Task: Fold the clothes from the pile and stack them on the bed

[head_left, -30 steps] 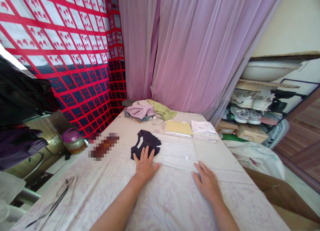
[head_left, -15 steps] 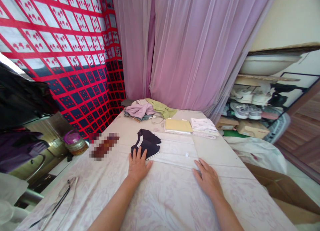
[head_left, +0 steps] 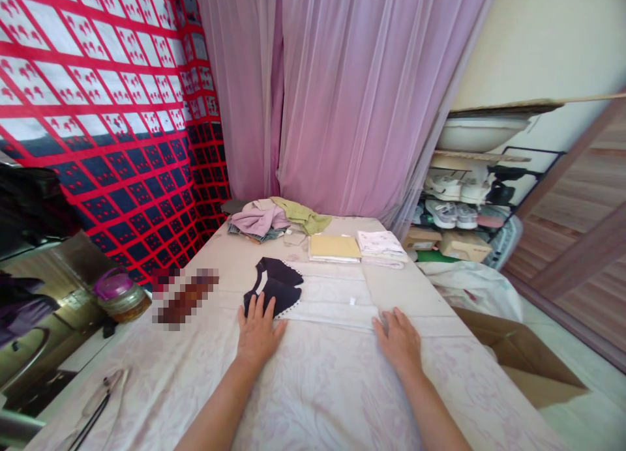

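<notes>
A pair of black briefs (head_left: pixel 274 283) with dotted white trim lies spread at the left end of a flat white cloth (head_left: pixel 330 288). A small white label shows on that cloth. My left hand (head_left: pixel 257 334) lies flat with spread fingers, its fingertips on the near edge of the briefs. At the cloth's near right corner, my right hand (head_left: pixel 401 340) rests open with the palm down. Its thumb side is close to the corner; whether it touches the cloth I cannot tell. Neither hand grips anything.
Beyond are a folded yellow cloth (head_left: pixel 335 247), a folded white print cloth (head_left: pixel 381 244) and a clothes heap (head_left: pixel 264 218). A blurred reddish-brown item (head_left: pixel 188 298) and a cord (head_left: pixel 95 412) lie left. A cardboard box (head_left: pixel 513 353) and shoe rack (head_left: pixel 460 190) stand right.
The view has turned slightly to the right. My right hand has shifted a little rightward relative to the white cloth. My left hand stays on the briefs.
</notes>
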Demonstrator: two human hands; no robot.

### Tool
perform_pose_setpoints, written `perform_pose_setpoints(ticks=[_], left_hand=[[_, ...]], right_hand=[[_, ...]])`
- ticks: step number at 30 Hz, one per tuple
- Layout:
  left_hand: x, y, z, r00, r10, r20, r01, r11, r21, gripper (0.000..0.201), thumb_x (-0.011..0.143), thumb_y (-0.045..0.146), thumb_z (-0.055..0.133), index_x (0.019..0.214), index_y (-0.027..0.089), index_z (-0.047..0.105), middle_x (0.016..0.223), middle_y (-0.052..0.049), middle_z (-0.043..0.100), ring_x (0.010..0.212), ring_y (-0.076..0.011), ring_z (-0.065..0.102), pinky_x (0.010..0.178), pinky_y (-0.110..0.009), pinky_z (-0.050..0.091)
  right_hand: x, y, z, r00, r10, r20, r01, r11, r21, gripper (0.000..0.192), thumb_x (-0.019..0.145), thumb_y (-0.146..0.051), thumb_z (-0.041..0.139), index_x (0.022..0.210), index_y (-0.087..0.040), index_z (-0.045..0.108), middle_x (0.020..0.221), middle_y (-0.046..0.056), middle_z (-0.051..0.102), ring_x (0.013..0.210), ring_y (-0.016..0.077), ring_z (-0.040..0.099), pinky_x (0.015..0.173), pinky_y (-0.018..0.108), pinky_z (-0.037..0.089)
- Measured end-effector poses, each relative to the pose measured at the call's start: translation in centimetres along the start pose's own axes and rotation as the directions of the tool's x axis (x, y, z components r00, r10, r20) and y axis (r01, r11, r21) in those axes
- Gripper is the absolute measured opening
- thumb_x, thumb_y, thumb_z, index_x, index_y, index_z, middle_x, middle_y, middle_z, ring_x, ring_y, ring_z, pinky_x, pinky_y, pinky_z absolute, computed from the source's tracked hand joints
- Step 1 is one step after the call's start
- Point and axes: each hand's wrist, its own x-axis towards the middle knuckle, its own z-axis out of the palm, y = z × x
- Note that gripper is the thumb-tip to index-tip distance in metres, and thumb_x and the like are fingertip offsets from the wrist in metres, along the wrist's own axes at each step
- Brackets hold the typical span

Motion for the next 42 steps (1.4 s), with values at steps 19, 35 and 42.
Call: perform_pose_setpoints(ticks=[19, 35, 42], left_hand=[[0.1, -0.5, 0.3, 0.999, 0.045, -0.004, -0.045, 0.997, -0.069, 0.054, 0.087, 0.043, 0.044, 0.136, 0.019, 0.048, 0.146, -0.011, 0.04, 0.136, -0.0322, 0.031, 0.111, -0.055, 0.019], [-0.1, -0.6, 0.1, 0.998, 0.053, 0.018, -0.051, 0.993, -0.107, 0.053, 0.088, 0.042, 0.045, 0.135, 0.02, 0.048, 0.147, -0.011, 0.039, 0.137, -0.031, 0.03, 0.111, -0.055, 0.018], [-0.1, -0.6, 0.2, 0.999, 0.054, 0.0, -0.054, 0.993, -0.11, 0.052, 0.088, 0.04, 0.046, 0.135, 0.02, 0.049, 0.146, -0.011, 0.04, 0.136, -0.031, 0.03, 0.111, -0.055, 0.018]], right_hand=[[2.0, -1.4, -1.4, 0.997, 0.013, 0.082, -0.026, 0.988, 0.15, 0.025, 0.082, -0.036, 0.048, 0.089, -0.02, 0.065, 0.096, 0.007, 0.068, 0.091, 0.02, 0.061, 0.076, 0.028, 0.043], [2.0, -3.8, -0.9, 0.982, 0.169, 0.086, -0.189, 0.858, 0.477, 0.043, 0.079, -0.033, 0.048, 0.119, -0.019, 0.054, 0.099, 0.005, 0.07, 0.079, 0.0182, 0.063, 0.07, 0.027, 0.044], [3.1, -1.7, -0.4, 0.973, 0.167, 0.159, -0.219, 0.885, 0.412, 0.051, 0.082, -0.041, 0.047, 0.128, -0.018, 0.05, 0.096, 0.005, 0.07, 0.079, 0.0182, 0.064, 0.072, 0.028, 0.046]])
